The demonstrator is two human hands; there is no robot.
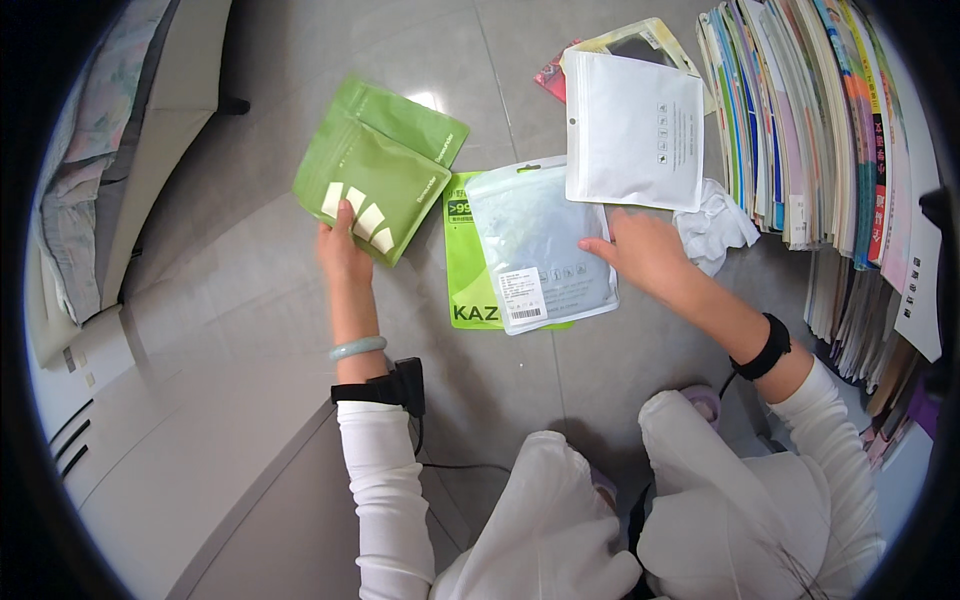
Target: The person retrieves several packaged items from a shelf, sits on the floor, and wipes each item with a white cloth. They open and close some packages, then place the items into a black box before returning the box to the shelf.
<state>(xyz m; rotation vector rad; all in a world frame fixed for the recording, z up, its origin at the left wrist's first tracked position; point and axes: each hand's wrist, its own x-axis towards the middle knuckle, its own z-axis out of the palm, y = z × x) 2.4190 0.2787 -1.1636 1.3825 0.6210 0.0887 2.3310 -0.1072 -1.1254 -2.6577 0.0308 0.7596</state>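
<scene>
My left hand [346, 248] pinches the lower corner of a green flat pouch [385, 185] with pale cream stripes. Behind it, a second green pouch [408, 122] sticks out at the top. My right hand [650, 250] is at the right edge of a translucent grey-white zip pouch [540, 235], thumb across its front; the other fingers are partly hidden. A white opaque pouch [635, 130] overlaps the translucent one just above that hand. Under the translucent pouch shows a bright lime-green packet [468, 275] with dark print.
Crumpled white cloth [718, 228] lies by the row of upright books [790, 120] at the right. Behind the white pouch are a yellowish packet [650, 38] and a pink one [550, 77]. A pale cabinet [200, 450] stands at left; a cable [470, 466] crosses the tiled floor [500, 390].
</scene>
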